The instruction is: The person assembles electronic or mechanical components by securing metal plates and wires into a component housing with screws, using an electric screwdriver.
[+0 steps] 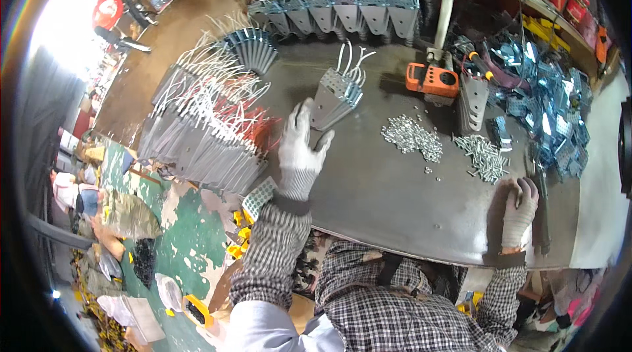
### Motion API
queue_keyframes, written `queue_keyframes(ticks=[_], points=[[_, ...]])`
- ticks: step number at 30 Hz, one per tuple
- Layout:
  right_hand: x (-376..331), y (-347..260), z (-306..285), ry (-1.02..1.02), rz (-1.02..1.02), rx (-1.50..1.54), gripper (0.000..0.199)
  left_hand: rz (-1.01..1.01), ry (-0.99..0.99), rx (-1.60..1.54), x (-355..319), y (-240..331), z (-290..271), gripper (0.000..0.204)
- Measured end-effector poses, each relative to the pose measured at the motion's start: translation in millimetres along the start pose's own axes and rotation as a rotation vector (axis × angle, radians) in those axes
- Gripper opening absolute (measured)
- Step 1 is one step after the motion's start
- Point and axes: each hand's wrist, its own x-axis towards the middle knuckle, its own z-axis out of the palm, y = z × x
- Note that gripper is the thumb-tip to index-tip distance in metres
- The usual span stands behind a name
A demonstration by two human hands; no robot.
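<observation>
My left hand (303, 148), in a white glove, is open with thumb and fingers apart. Its fingertips are beside a small stack of grey tapered metal plates (327, 103) with white wires and a blue-edged end. To the left lies a large pile of similar grey plates (197, 148) with white and red wires. My right hand (519, 214), also gloved, rests on the dark metal tabletop (395, 207) near the front right. Its fingers are slightly bent and nothing shows in them. Just right of it lies a long, thin, dark rod-like tool (542, 214).
Small metal fasteners (411, 137) and a heap of screws (484, 158) lie mid-right. Behind them stand an orange device (432, 80) and stacked bare grey plates (472, 103). Blue metal parts (559, 115) crowd the right. More wired assemblies (345, 11) line the back.
</observation>
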Motion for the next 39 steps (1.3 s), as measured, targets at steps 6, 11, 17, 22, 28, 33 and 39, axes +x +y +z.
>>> queue_keyframes(ticks=[6, 11, 17, 22, 28, 33, 39], points=[[-8, 10, -2, -0.015, 0.03, 0.008, 0.027, 0.091, 0.405, -0.021, 89, -23, -163, 0.032], [-1, -12, -5, 0.016, 0.02, 0.07, 0.026, -0.143, -0.154, 0.9, 159, -199, -239, 0.067], [15, -13, -15, 0.043, 0.0, 0.021, 0.028, -0.282, -0.29, 0.687, 195, -283, -233, 0.048], [54, -6, -15, -0.052, -0.003, 0.084, 0.029, -0.568, 0.036, 0.268, 242, -370, -322, 0.05], [118, -41, 34, -0.142, 0.009, -0.07, 0.024, 0.537, 0.411, 0.35, 202, -157, -188, 0.05], [161, -39, 60, -0.449, 0.122, -0.233, 0.017, -0.748, -0.564, -2.098, 48, 81, -12, 0.032], [130, -17, 2, -0.145, -0.306, -0.084, 0.018, -1.164, -0.97, -2.18, -86, 130, 84, 0.048]])
